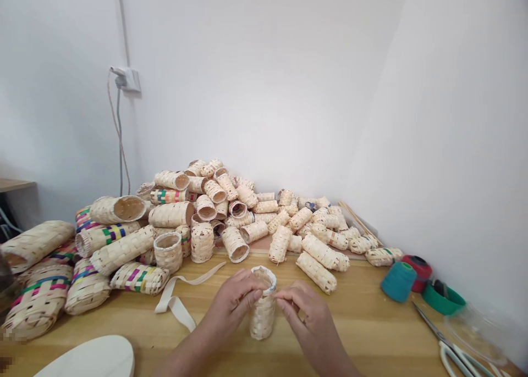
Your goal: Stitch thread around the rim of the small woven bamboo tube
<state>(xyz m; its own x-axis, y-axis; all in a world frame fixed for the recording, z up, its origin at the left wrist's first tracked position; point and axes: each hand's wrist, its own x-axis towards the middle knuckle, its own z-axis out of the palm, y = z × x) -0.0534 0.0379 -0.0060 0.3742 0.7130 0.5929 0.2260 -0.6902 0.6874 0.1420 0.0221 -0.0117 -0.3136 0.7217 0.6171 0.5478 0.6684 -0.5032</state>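
A small woven cylinder [262,317] stands upright on the wooden table, its open top bound with a whitish and blue edging. My left hand [237,300] grips its rim from the left, fingers over the edge and thumb outside. On the right side, my right hand [303,308] has thumb and forefinger pinched close beside the rim; whatever lies between those fingertips is too small to make out. A cream ribbon [178,305] lies loosely curled to the left of the cylinder.
Behind, a large heap of woven cylinders [169,215] spreads against the wall. At right are a teal thread spool [398,281], a red spool [417,272], a green bowl [444,300] and scissors [445,344]. A white board [93,358] lies front left.
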